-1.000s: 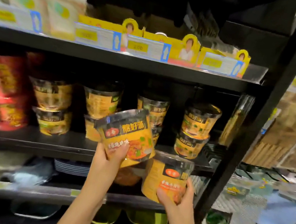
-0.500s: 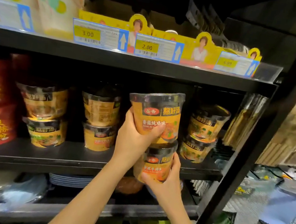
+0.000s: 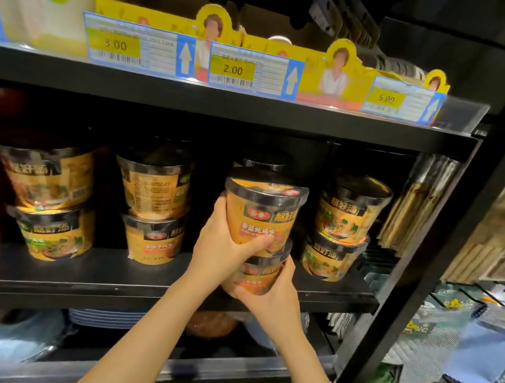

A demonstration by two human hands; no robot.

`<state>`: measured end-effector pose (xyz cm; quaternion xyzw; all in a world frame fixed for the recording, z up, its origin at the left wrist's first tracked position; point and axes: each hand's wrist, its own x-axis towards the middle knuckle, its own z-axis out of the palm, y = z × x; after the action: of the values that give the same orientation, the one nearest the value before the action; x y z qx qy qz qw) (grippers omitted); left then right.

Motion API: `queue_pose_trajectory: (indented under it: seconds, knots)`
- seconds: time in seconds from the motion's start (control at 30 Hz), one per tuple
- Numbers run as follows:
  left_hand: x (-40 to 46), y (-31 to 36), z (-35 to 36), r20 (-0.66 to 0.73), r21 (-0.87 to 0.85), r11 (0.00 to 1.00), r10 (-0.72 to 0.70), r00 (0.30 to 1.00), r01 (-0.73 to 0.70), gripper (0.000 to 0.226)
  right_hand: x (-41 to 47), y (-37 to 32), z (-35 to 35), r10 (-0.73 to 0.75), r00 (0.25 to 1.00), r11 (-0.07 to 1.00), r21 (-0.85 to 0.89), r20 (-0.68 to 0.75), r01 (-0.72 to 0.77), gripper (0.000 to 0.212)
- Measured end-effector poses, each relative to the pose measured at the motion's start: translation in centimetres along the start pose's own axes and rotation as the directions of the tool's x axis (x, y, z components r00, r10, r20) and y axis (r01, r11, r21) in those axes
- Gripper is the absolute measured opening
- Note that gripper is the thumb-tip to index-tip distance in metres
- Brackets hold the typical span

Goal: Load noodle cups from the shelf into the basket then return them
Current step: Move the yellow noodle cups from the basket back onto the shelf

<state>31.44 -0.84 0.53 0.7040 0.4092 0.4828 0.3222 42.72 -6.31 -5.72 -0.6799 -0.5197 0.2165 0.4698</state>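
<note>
The black shelf [image 3: 130, 284] runs across the whole scene at mid height, its front lip nearer the person than the stock on it. Yellow noodle cups stand on it in two-high stacks: one stack far left [image 3: 48, 195], one left of centre [image 3: 157, 199] and one to the right [image 3: 341, 228]. Between the centre-left stack and the right one is an open slot, with what looks like another dark lid [image 3: 264, 163] just visible far back in it.

In front of that slot the person holds two cups stacked upright, long axis vertical. The upper cup [image 3: 262, 213] is grasped by the left hand [image 3: 222, 246], fingers curled round its left side and thumb across the front. The lower cup [image 3: 259, 275] sits under it, gripped from below and the right by the right hand [image 3: 274, 294]. The lower cup's base is at about the level of the shelf's front edge; whether it already touches the board I cannot tell.

So the slot lies straight ahead of both hands, farther in. My guess is the pair needs a short push back and a level set-down, keeping the stack upright so that the top cup does not slide off.

No basket is in sight.
</note>
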Motion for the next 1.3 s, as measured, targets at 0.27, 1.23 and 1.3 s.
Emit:
queue_pose_trajectory:
  seconds: [0.27,1.23,1.3]
  knots:
    - [2.2,-0.5,0.5,-0.046,0.077,0.996,-0.035,0.998,0.038,0.097,3.6,0.0,-0.1,-0.023,0.997,0.994,-0.106,0.067,0.030,0.106]
    - [5.1,-2.4,1.3,-0.028,0.066,0.997,-0.037,0.999,0.039,0.099,6.3,0.2,0.2,0.021,0.995,0.971,-0.237,0.094,0.002,0.081]
    - [5.2,-2.7,1.3,-0.013,0.074,0.996,-0.040,0.999,0.041,0.091,6.3,0.2,0.3,0.027,0.996,0.974,-0.228,0.091,-0.006,0.081]
